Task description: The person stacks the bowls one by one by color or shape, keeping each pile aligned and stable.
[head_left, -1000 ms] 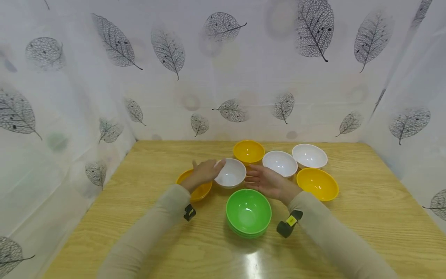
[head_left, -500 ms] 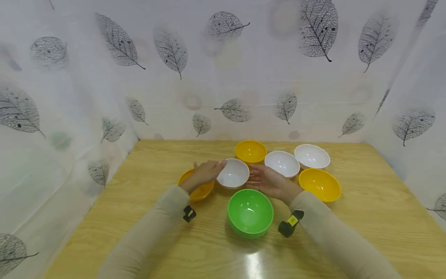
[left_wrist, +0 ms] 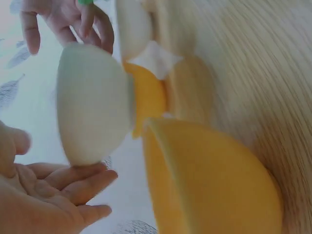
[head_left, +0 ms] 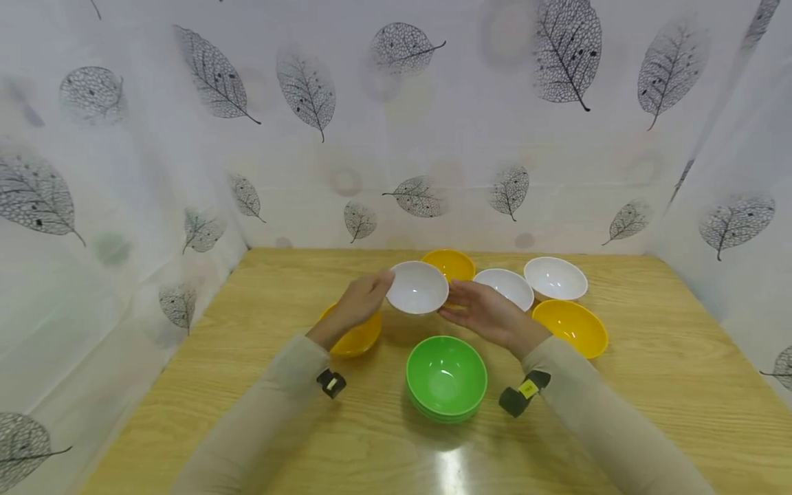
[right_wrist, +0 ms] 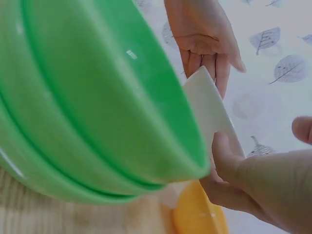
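A white bowl (head_left: 417,289) is lifted off the table and held between both hands. The left hand (head_left: 364,299) holds its left side; in the left wrist view the fingers (left_wrist: 90,187) lie against the outer wall. On the other side, the right hand (head_left: 485,313) holds the bowl with its fingers round the wall and its thumb apart in the right wrist view. A stack of green bowls (head_left: 447,378) stands on the table in front of the hands. A yellow bowl (head_left: 359,338) sits under the left forearm, partly hidden by it.
Behind the lifted bowl stands another yellow bowl (head_left: 449,262). Two more white bowls, one nearer (head_left: 510,285) and one farther (head_left: 555,278), and a yellow bowl (head_left: 572,328) stand on the right of the wooden table (head_left: 668,364). A leaf-patterned curtain (head_left: 396,137) encloses the back and sides.
The white bowl has risen from the table and moved slightly away from the green stack, with both hands moving along with it. The other bowls stay in place.
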`<state>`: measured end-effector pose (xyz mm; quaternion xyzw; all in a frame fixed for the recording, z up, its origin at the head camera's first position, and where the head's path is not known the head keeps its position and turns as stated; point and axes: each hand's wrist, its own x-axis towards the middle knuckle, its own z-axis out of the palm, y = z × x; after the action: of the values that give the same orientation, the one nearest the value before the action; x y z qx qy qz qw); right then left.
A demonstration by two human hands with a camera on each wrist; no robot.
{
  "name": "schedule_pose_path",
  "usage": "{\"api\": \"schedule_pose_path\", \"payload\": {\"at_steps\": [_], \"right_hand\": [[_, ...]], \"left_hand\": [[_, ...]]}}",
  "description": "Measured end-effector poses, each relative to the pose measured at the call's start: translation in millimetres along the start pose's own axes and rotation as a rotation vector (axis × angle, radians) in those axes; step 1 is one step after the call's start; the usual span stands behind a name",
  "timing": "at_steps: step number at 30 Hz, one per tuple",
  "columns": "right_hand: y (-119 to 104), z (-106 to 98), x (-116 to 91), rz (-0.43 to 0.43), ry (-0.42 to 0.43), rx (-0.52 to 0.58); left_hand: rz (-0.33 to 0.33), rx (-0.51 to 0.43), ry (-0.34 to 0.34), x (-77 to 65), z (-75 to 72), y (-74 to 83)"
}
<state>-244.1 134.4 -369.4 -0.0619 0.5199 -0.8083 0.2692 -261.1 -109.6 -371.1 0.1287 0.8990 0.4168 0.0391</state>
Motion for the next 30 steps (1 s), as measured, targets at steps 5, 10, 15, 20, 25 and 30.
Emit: {"api": "schedule_pose_path", "payload": {"at_steps": [5,10,15,20,25,30], "right_hand": [[-8.4,3.6,-10.4,-0.089,-0.017,-0.028],[-15.9,5.5,-24.7,-0.111,0.013,-0.04],[-22.0,0.7,-40.3,-0.117,-0.021,-0.093],[-22.1,-0.7,-53.9,-0.157,-0.003,-0.336],[-17.5,3.4,-65.9,-0.225,0.082,-0.581],[-13.4,8.8,-75.5,-0.275,0.11,-0.568]], "left_hand": [[0.069,-0.108,0.013,-8.7,-2.6,13.1],[0.194,-0.201,-0.033,-18.6,-3.2,22.7],[0.326,-0.19,0.015,-24.5,1.6,25.4],[0.409,-0.125,0.093,-31.1,7.2,27.6],[0.436,-0.101,0.137,-37.6,11.3,32.2],[0.44,-0.121,0.133,-47.0,11.6,43.0]]}}
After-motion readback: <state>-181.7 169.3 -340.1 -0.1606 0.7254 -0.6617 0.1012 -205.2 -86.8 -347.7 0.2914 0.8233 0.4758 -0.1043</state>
